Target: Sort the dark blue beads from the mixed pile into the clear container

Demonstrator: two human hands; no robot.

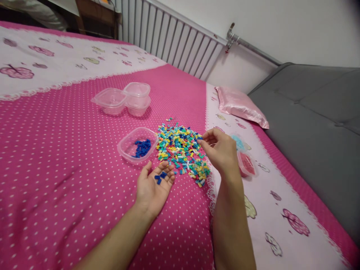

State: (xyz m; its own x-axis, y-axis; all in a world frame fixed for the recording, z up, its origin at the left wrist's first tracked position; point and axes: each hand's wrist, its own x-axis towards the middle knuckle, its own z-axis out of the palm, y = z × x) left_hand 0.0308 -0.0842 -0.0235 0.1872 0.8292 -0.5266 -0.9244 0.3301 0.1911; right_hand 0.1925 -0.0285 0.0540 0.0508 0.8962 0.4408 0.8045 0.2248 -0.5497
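Note:
My left hand (153, 187) is palm up with its fingers loosely curled, cradling several small dark blue toy bricks (159, 178). My right hand (221, 150) reaches over the right side of a loose multicoloured pile of toy bricks (177, 144), thumb and forefinger pinched at a dark blue brick (199, 138). Just beyond my left hand, a clear plastic container (123, 148) holds a heap of dark blue bricks (142, 148). Yellow, green, light blue, white and a few red pieces make up the pile.
Two clear containers (111, 100) stand farther back, one seemingly stacked. Right of my right hand, partly hidden, are a container of light blue pieces (238, 142) and one of red pieces (247, 165). A pink pillow (242, 107) lies by the grey headboard (309, 108). A radiator (171, 35) lines the wall.

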